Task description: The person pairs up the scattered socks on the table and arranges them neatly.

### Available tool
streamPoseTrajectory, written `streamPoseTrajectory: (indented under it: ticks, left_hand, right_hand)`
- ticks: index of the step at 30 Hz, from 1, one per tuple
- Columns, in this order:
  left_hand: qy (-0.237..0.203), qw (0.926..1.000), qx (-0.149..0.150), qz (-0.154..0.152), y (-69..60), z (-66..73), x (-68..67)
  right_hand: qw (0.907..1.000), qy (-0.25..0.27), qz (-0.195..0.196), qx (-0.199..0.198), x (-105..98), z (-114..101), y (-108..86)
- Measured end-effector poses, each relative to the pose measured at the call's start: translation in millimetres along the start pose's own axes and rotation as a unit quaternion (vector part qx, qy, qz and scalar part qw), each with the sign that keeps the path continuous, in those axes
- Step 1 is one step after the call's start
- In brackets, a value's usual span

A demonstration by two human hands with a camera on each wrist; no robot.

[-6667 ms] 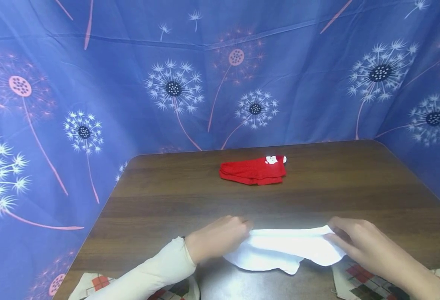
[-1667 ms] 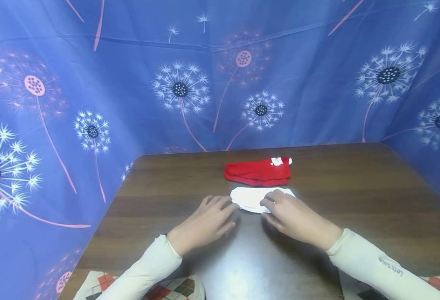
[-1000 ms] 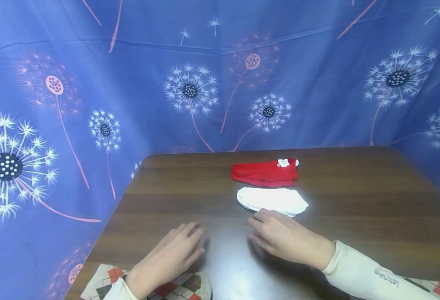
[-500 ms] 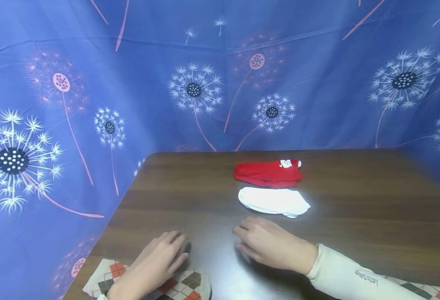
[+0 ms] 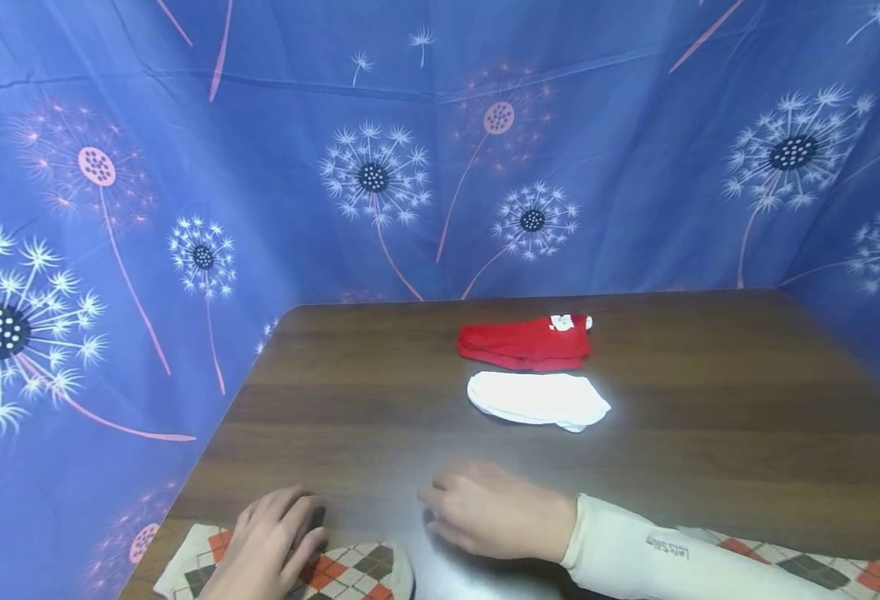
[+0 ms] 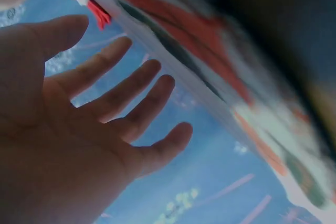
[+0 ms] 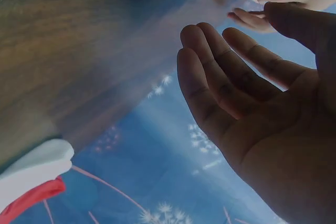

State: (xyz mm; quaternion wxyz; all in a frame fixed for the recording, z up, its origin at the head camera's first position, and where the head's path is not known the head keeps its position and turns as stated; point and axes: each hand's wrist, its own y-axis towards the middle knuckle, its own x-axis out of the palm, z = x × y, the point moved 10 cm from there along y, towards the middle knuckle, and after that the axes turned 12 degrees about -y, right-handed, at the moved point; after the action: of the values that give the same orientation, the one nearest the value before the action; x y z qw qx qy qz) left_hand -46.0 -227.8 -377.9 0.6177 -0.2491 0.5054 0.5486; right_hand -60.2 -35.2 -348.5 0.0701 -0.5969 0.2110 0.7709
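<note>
1. Fingers (image 6: 123, 92) of the left hand (image 5: 263, 546) are relaxed, nothing grasped, over beige-red argyle cloth (image 5: 365, 567).
2. The right hand (image 5: 492, 512), at its 3 o'clock, is equally unclenched.
3. Folded white fabric socks (image 5: 537, 400) are laid at that hand's 1 o'clock, on the brown wood-grain tabletop (image 5: 350, 400).
4. Folded red socks (image 5: 522, 343) are placed just beyond, at 12 o'clock.

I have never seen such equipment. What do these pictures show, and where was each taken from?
There is no machine: only a person's bare left hand and right hand. The wide view comes from a head-worn camera, looking forward and down. Each other view comes from one wrist's camera, close to that hand. On the brown table lie a red folded cloth with a white figure and, nearer the person, a white folded cloth; both look like socks. Diamond-patterned fabric shows near the left hand. Neither hand has anything in its grip.
</note>
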Motion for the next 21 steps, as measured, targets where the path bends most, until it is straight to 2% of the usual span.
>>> streamPoseTrajectory:
  ticks: [3, 6, 11, 14, 18, 21]
  left_hand:
    - [0.004, 0.9996, -0.024, 0.017, -9.3, -12.7, -7.8]
    - [0.013, 0.9990, -0.027, 0.032, -16.9, -23.4, -14.2]
    - [0.023, 0.9974, -0.038, 0.056, -26.6, -40.4, -27.3]
    - [0.027, 0.9968, -0.047, 0.059, -32.3, -52.0, -32.8]
    - [0.033, 0.9972, -0.027, 0.062, -37.1, -64.8, -38.7]
    - [0.028, 0.9980, -0.028, 0.049, -38.8, -75.4, -40.5]
  right_hand:
    - [0.9998, 0.011, -0.014, 0.006, 7, -1, -0.3]
    - [0.9986, 0.036, -0.035, 0.018, 14, 2, -1.1]
    - [0.9983, 0.043, -0.036, 0.018, 16, -1, 0.9]
    - [0.9985, 0.040, -0.036, 0.011, 17, -5, 4.0]
    - [0.9989, 0.031, -0.034, -0.004, 17, -14, 10.8]
    - [0.9987, 0.030, -0.039, -0.012, 18, -20, 17.3]
